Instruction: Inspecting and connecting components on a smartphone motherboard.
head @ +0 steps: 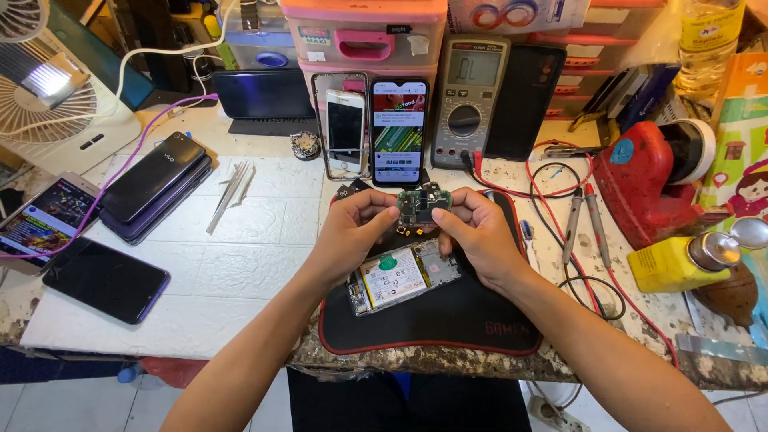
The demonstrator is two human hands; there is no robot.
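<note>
Both hands hold a small green circuit board (423, 205) above a black work mat (448, 320). My left hand (352, 232) pinches its left edge with thumb and fingers. My right hand (474, 232) grips its right side. Under the hands, on the mat, lies an opened phone body (404, 276) with its battery and a green tab showing. The board hides part of the mat's far end.
Leaning at the back are a lit phone (399, 132), a white phone (346, 128) and a grey multimeter (470, 100) with red and black probe leads (580, 220). Several dark phones (156, 186) lie left, with tweezers (230, 190). A red tool (644, 180) and yellow bottle (676, 262) stand right.
</note>
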